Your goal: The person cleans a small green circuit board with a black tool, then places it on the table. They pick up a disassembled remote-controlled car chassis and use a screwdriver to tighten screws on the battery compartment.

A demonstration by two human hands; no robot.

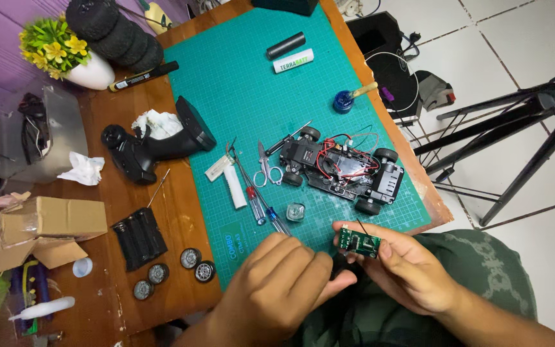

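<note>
Fingers of right hand (401,266) pinch a green circuit board (359,242); left hand (277,289) fingers curl beside it, grip unclear

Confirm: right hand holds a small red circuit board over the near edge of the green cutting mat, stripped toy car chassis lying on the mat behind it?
Not quite. In the head view the circuit board in the right hand is green, not red. The rest stands: it is held over the near edge of the green cutting mat, with the stripped toy car chassis on the mat behind it.
</note>
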